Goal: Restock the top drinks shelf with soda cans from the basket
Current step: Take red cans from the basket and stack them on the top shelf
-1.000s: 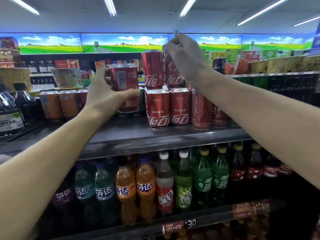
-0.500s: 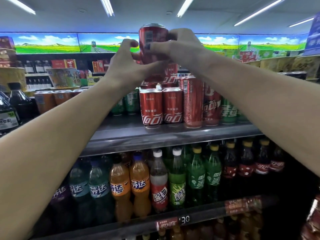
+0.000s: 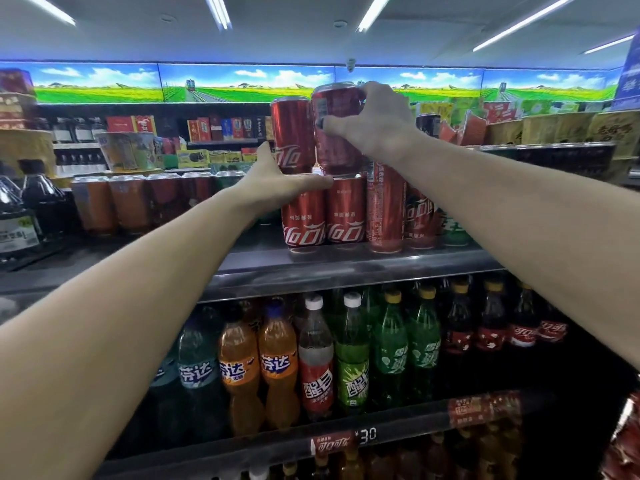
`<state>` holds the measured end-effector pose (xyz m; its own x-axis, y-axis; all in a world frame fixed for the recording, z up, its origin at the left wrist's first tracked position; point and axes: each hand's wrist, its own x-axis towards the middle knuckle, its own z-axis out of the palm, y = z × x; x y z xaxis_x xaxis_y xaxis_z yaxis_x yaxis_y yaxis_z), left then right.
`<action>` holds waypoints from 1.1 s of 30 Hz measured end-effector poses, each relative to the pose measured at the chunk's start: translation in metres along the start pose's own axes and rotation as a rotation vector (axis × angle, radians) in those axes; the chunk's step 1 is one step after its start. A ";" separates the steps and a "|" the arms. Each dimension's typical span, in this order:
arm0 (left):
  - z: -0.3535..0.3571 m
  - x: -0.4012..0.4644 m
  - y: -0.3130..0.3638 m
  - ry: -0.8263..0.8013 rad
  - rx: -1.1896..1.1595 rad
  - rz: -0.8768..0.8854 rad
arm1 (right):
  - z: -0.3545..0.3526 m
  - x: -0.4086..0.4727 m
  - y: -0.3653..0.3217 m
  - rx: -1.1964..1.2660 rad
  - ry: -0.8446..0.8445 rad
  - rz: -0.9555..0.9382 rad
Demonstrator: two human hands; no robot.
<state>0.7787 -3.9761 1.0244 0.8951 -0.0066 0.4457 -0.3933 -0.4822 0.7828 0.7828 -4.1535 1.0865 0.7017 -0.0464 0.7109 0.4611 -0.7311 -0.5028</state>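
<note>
My right hand [image 3: 374, 128] grips a red cola can [image 3: 334, 140] from above and behind, standing on the lower row of red cola cans [image 3: 325, 216] on the top drinks shelf [image 3: 346, 268]. Another red cola can [image 3: 292, 136] is stacked just left of it, the two touching. My left hand [image 3: 277, 181] is open, thumb up beside that left can, fingers stretched along the base of the stacked cans. A taller red can [image 3: 384, 206] stands right of the lower row. The basket is not in view.
Orange and dark cans [image 3: 114, 202] line the shelf's left side, with dark bottles [image 3: 20, 209] at the far left. Green cans [image 3: 453, 226] stand to the right. The shelf below holds orange, red and green soda bottles [image 3: 315, 358].
The can went from my left hand to both hands held high, then down onto the lower row in my right hand. My left hand let go and now lies open at the stack's base.
</note>
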 end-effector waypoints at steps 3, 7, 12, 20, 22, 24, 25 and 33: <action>0.004 0.002 -0.007 -0.019 -0.040 0.019 | 0.003 0.002 0.004 0.008 0.006 0.023; 0.010 0.005 -0.014 -0.033 -0.051 0.032 | 0.001 0.001 0.007 0.001 -0.020 0.035; 0.013 0.008 -0.017 -0.008 -0.073 0.042 | 0.002 -0.001 0.008 -0.017 -0.042 0.031; 0.012 0.012 -0.017 0.016 -0.064 0.048 | 0.002 -0.001 0.009 -0.041 -0.062 0.058; 0.011 0.013 -0.018 0.007 -0.060 0.043 | 0.003 -0.001 0.009 -0.047 -0.059 0.053; 0.011 0.013 -0.019 -0.002 -0.052 0.035 | 0.005 -0.001 0.010 -0.037 -0.055 0.050; 0.011 0.014 -0.019 -0.004 -0.050 0.034 | 0.005 -0.001 0.011 -0.029 -0.054 0.049; 0.009 0.011 -0.018 -0.002 -0.062 0.020 | 0.004 -0.002 0.009 -0.073 -0.067 0.038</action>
<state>0.7974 -3.9754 1.0118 0.8875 -0.0169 0.4606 -0.4230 -0.4263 0.7995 0.7873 -4.1575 1.0785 0.7536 -0.0311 0.6566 0.3945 -0.7775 -0.4897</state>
